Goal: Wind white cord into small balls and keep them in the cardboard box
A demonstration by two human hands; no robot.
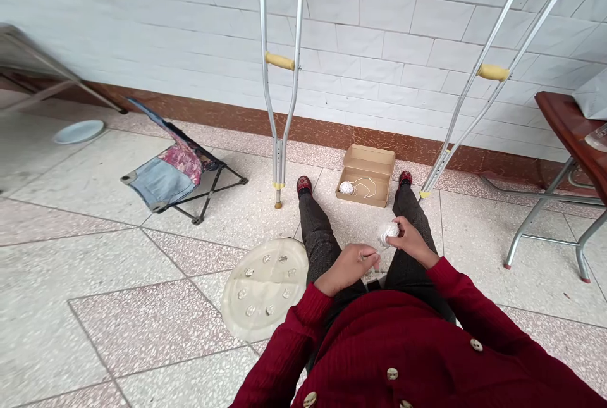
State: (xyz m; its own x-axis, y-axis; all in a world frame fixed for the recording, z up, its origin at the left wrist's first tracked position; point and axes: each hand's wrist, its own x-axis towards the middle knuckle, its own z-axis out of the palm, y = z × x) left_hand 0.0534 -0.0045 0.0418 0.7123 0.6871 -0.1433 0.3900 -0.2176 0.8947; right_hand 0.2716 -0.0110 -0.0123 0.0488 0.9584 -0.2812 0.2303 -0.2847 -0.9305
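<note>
Right grip (411,240) holds a roundish white yarn ball (389,231) between dark-trousered legs (318,224), its long axis unclear; left grip (348,267) pinches a thin pale strand (383,250) slanting up rightward toward it, partly hidden.

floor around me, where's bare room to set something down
Bare floor: left of the round mat, nearer than the folding chair, and between the right crutch and brown stool. Crowded: over and between the legs, with the open box, left hand, right hand and white ball.
</note>
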